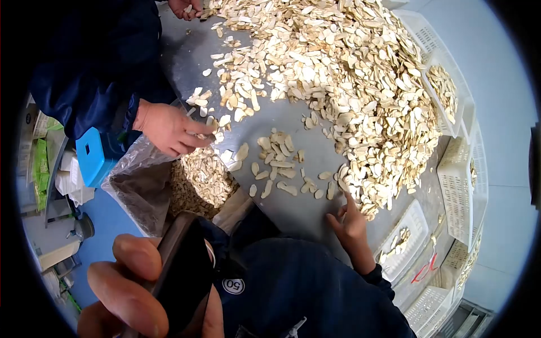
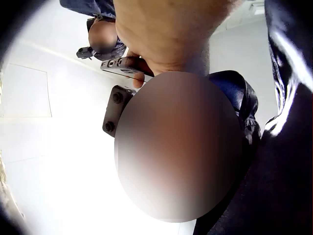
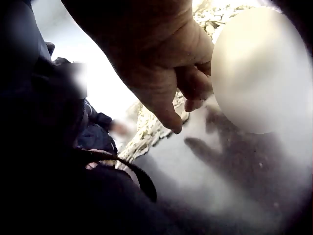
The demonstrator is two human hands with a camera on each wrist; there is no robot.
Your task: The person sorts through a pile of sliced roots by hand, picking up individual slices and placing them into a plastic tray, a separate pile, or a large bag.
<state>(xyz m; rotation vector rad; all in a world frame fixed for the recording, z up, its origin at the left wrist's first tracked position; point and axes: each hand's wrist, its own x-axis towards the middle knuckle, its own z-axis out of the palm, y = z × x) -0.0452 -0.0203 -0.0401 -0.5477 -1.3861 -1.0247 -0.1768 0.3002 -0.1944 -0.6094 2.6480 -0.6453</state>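
Observation:
My left hand (image 1: 127,293) is raised close to the head camera at the lower left, gripping a dark phone (image 1: 183,276). The left wrist view catches the same phone (image 2: 124,64) with lenses on its back. Lower right on the grey table, my right hand (image 1: 352,228) points its index finger at the edge of a large pile of pale, brown-edged dried slices (image 1: 360,112). Its thumb stands apart from the index finger, and the other fingers bend underneath in the right wrist view. A small loose group of slices (image 1: 276,160) lies to its left.
Another person's hand (image 1: 174,127) reaches over a plastic-lined bin (image 1: 138,188) holding slices. White perforated baskets (image 1: 455,188) line the right side. Near my right hand lie a shallow white tray (image 1: 414,225) and red-handled pliers (image 1: 425,269). A blue stool (image 1: 93,158) stands at left.

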